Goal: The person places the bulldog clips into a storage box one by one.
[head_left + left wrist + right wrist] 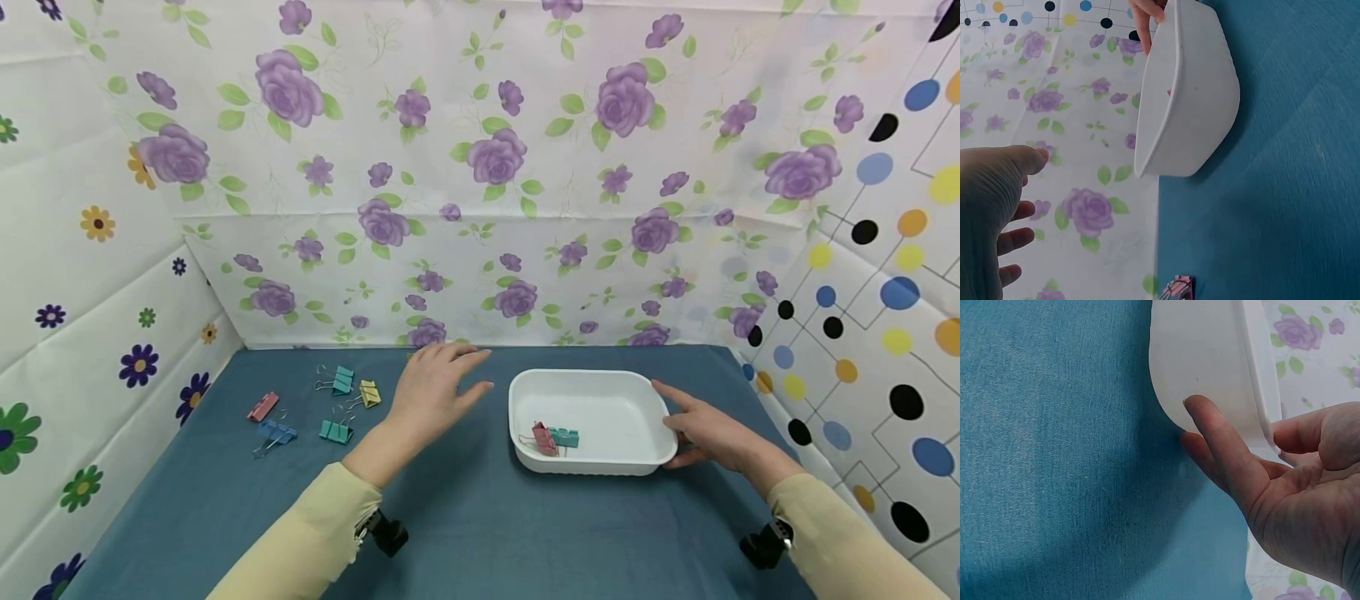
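Note:
My left hand (435,383) hovers over the blue cloth with fingers spread, holding nothing, between a group of binder clips and a white plastic tray (592,463). In the left wrist view, the thumb and fingertips of the left hand (991,206) are apart from the tray. My right hand (712,433) touches the tray's right end with extended fingers. Seen from the right wrist, fingers (1222,437) lie against the outer wall and another reaches the rim. Inside the tray, at its near left, sit a pink clip (544,439) and a teal clip (564,437).
Left of the left hand lie a yellow clip (369,393), a teal clip (342,381), another teal clip (336,431), a pink clip (263,407) and a blue clip (277,432). Flowered sheeting (450,275) stands behind the cloth-covered table (510,533); dotted sheeting (862,350) borders the right.

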Motion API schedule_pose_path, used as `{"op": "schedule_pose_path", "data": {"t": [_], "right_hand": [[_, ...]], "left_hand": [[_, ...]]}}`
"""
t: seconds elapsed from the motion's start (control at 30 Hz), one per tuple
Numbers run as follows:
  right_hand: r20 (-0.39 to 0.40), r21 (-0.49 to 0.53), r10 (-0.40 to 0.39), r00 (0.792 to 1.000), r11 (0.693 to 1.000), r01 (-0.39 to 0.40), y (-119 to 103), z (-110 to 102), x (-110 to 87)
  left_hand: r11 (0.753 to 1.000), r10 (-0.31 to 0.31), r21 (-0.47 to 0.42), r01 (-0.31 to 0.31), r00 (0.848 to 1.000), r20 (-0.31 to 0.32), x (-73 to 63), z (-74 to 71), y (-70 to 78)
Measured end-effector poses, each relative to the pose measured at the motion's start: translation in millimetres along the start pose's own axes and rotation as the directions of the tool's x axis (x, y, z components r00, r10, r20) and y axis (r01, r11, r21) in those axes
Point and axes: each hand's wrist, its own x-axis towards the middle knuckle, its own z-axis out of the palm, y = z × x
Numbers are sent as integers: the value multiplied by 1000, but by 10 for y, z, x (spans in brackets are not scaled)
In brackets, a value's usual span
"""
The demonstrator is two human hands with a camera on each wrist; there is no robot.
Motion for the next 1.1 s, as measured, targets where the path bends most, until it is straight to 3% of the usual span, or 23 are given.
{"op": "schedule_pose_path", "data": {"t": [0.77,1.1], "right_hand": [[0,-4,3,1000,1000,-3,0,-2,6],[-1,3,10,1000,1000,-10,3,-9,11]], "left_hand": [[997,-65,32,67,997,-45,-199,-47,-255],[989,-138,48,138,990,-15,-328,-52,-421]]}}
